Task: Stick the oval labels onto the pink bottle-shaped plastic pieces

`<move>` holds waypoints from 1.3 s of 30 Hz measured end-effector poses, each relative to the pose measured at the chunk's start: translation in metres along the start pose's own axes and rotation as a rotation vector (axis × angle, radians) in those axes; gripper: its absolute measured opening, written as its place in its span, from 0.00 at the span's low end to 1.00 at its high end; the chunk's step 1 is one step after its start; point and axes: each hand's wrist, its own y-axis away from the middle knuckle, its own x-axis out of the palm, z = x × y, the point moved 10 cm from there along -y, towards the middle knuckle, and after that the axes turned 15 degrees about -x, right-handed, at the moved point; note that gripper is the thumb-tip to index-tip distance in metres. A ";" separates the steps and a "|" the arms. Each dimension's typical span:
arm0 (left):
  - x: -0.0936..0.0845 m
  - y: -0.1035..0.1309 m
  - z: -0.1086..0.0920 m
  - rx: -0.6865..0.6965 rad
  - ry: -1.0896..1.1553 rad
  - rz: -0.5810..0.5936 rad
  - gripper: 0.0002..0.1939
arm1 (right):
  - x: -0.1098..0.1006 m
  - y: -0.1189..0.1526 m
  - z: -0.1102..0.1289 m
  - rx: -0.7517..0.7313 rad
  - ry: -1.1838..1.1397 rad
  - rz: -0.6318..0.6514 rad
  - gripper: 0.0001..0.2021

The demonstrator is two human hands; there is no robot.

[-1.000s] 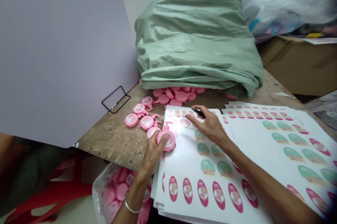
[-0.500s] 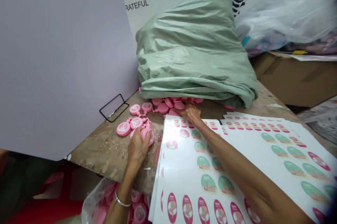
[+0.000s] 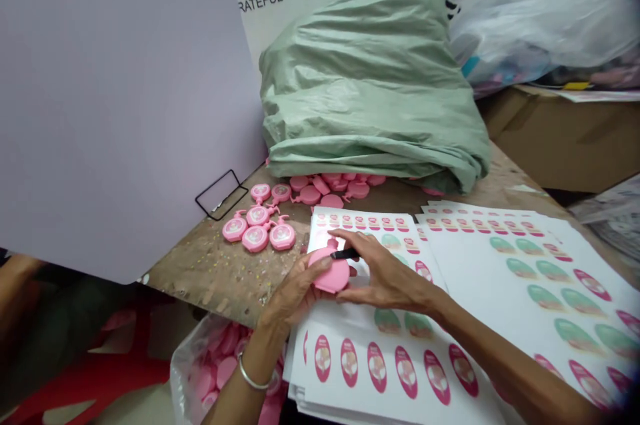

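Observation:
My left hand is closed round a pink bottle-shaped piece above the sticker sheets. At the right side of that piece, my right hand touches it and pinches a small black tool, whose tip lies over the pink surface. No label shows on the face of the held piece. Left of my hands, several labelled pink pieces lie together on the wooden table. More plain pink pieces lie at the lower edge of a green bag.
A second stack of sticker sheets lies at the right. Below the table's front edge is a clear bag of pink pieces. A black wire frame stands near the pale panel. Another person's arm shows at far left.
My left hand has let go of a labelled piece among the others and moved right. My right hand has come back from the pile. A plain pink piece is now held between both hands.

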 end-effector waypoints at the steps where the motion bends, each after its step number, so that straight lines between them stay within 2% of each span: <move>1: -0.004 0.003 0.003 -0.001 0.026 -0.038 0.20 | -0.004 0.007 -0.009 0.084 -0.062 -0.043 0.38; 3: -0.021 0.010 0.001 0.037 0.066 -0.153 0.19 | -0.014 0.024 -0.036 0.283 -0.122 -0.160 0.25; 5: -0.041 0.017 -0.007 0.100 0.099 -0.269 0.19 | -0.023 0.038 -0.061 0.424 -0.083 -0.267 0.16; 7: -0.056 0.022 -0.015 0.146 0.129 -0.360 0.20 | -0.023 0.040 -0.075 0.453 0.023 -0.278 0.13; 9: -0.062 0.021 -0.018 0.153 0.131 -0.400 0.20 | -0.011 0.030 -0.077 0.402 0.149 -0.199 0.09; 12: -0.058 0.016 -0.015 0.145 0.101 -0.393 0.22 | 0.010 0.015 -0.071 0.331 0.292 -0.097 0.06; 18: -0.050 0.012 0.001 0.101 0.062 -0.370 0.24 | 0.034 0.012 -0.060 0.284 0.419 -0.048 0.07; 25: -0.053 0.010 0.006 0.077 0.029 -0.349 0.24 | 0.037 0.019 -0.059 0.252 0.497 -0.085 0.09; 34: -0.053 0.009 0.007 0.061 0.044 -0.315 0.23 | 0.035 0.021 -0.062 0.268 0.462 -0.132 0.08; 39: -0.053 0.010 0.007 0.064 0.053 -0.315 0.22 | 0.035 0.022 -0.061 0.270 0.443 -0.114 0.08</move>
